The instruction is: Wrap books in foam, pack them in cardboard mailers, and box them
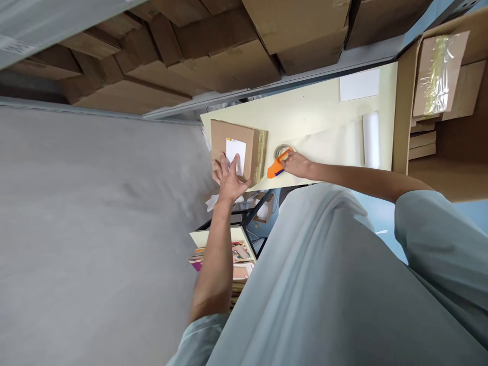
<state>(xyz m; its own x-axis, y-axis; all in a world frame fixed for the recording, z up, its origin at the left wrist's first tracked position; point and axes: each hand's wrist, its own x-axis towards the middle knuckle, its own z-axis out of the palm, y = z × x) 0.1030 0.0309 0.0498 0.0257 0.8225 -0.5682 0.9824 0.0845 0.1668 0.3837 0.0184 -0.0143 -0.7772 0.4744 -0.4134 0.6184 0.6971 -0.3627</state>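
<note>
A taped cardboard box [246,142] lies on the cream table [305,119] near its left end. On its top is a white label [235,152]. My left hand [230,178] rests on the box with fingers spread, some of them over the label. Right of the box, my right hand [297,165] is closed around an orange tape dispenser [275,169], which sits low at the tabletop. Behind the dispenser shows a round roll of tape [280,150]. Whether a strip of tape runs from it to the box I cannot tell.
A white paper roll [371,140] with a sheet drawn out lies right on the table, below a white sheet [359,85]. A large open carton [402,117] holds smaller boxes at the right. Stacked boxes [213,51] fill the shelf above. Lower left stands a small cart [238,234].
</note>
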